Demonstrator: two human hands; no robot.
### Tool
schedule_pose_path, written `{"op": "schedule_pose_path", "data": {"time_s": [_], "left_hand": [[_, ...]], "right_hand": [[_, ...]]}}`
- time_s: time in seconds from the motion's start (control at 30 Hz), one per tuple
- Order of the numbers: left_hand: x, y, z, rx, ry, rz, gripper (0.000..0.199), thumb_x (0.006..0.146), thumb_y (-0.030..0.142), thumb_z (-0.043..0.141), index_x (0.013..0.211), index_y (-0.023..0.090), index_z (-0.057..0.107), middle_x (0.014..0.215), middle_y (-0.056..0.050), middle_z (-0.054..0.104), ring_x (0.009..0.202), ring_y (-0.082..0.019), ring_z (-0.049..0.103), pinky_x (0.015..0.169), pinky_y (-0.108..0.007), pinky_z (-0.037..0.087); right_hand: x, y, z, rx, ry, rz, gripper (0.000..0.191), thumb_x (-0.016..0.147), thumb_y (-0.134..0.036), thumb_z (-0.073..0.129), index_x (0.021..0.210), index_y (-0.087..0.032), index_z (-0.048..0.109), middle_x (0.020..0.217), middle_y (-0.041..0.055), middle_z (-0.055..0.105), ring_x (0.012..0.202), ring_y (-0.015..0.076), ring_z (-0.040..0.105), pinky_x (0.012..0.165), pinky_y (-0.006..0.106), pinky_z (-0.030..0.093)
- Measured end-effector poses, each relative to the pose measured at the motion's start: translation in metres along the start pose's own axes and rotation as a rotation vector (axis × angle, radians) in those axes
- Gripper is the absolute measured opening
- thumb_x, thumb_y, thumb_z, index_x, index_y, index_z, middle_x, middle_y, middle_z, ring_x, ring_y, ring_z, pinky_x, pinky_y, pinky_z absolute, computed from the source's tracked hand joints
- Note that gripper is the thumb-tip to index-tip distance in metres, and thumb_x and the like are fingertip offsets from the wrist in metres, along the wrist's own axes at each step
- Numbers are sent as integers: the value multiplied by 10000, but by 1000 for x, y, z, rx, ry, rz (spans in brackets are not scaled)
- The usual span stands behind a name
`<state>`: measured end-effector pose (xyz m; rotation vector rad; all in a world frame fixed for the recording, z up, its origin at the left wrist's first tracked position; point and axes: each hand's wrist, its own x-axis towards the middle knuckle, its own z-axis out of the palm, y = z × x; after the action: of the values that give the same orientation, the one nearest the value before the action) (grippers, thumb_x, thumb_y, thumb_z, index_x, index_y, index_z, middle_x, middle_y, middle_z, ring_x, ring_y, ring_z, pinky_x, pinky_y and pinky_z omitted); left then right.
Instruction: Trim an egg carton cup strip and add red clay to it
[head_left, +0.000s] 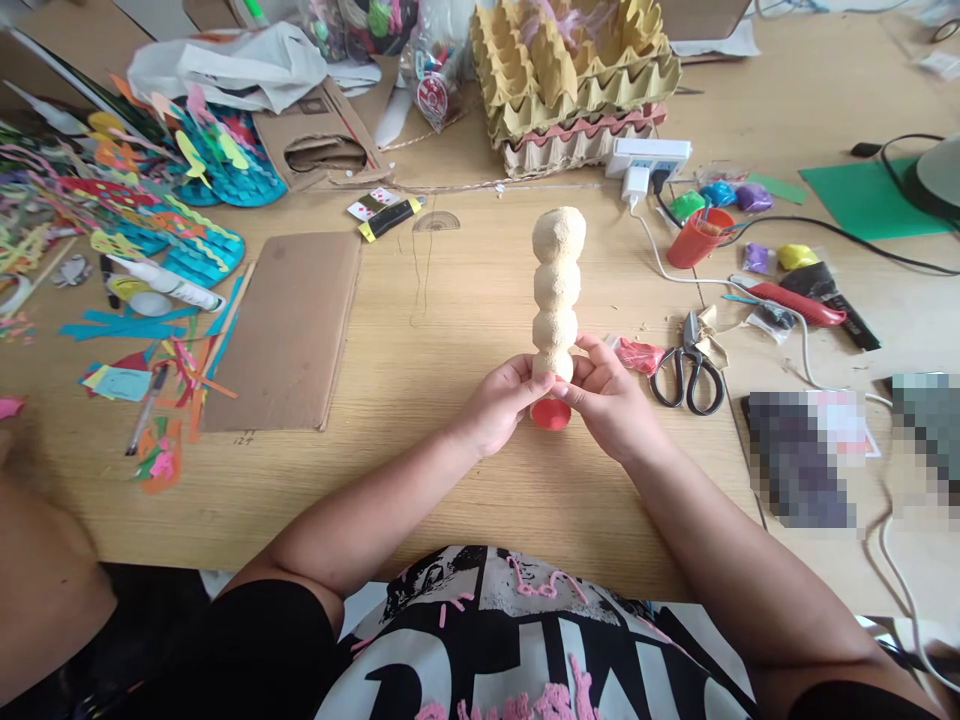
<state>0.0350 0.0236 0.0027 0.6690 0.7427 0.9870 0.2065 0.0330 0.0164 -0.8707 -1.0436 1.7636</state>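
Observation:
Between my two hands is a row of cream, rough-textured balls [557, 270] joined end to end, its long part pointing away from me. A round red piece [551, 414] shows at its near end, below my thumbs. My left hand [502, 400] grips the near part from the left, thumb bent over it. From the other side my right hand [604, 395] closes on the same part, and the two thumbtips almost meet. My fingers hide some of the lowest balls. Just right of my right hand lie a packet of red clay [637, 355] and black-handled scissors [688, 370].
A brown cardboard sheet [281, 335] lies to the left, beside paper scraps and a glue bottle [172, 283]. Stacked egg trays [577, 90] stand at the back near a white power strip [651, 157]. An orange cup [699, 240] and cables are at right. Another person's arm [45, 580] is at far left.

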Motion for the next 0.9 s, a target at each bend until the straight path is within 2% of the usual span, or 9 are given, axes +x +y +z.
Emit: {"op": "schedule_pose_path", "data": {"time_s": [0.13, 0.37, 0.57, 0.8, 0.9], "left_hand": [[1, 0, 0, -10, 7, -9, 503, 730, 549, 960, 918, 171, 685, 860, -18, 730, 742, -129, 660, 687, -279, 508], [1, 0, 1, 6, 28, 35, 551, 745, 610, 928, 1003, 170, 720, 902, -29, 759, 803, -130, 666, 721, -270, 491], [2, -4, -1, 36, 55, 84, 473, 763, 519, 941, 1001, 172, 727, 926, -33, 766, 855, -140, 674, 784, -283, 493], [1, -2, 1, 13, 12, 38, 500, 763, 558, 929, 1015, 173, 733, 920, -34, 748, 823, -141, 655, 734, -281, 479], [1, -2, 1, 20, 38, 50, 475, 774, 545, 926, 990, 169, 731, 892, -26, 732, 811, -132, 640, 735, -275, 467]], "right_hand": [[0, -3, -2, -11, -64, 21, 742, 740, -399, 988, 1346, -316, 569, 1046, 7, 776, 917, 201, 729, 768, 338, 604], [1, 0, 0, 25, -9, -6, 607, 804, -411, 942, 1287, -313, 588, 1037, 7, 803, 1000, 224, 758, 955, 419, 613], [0, -1, 1, 23, -16, -13, 550, 827, -472, 910, 1260, -324, 606, 1082, 19, 810, 1058, 239, 758, 1019, 456, 602], [2, 3, 2, 50, 10, -12, 579, 787, -416, 943, 1233, -344, 580, 1004, -17, 801, 1011, 224, 762, 1018, 449, 603], [2, 3, 2, 63, 7, -15, 556, 796, -418, 936, 1224, -340, 589, 1002, -18, 801, 1001, 214, 763, 1009, 434, 606]]}}
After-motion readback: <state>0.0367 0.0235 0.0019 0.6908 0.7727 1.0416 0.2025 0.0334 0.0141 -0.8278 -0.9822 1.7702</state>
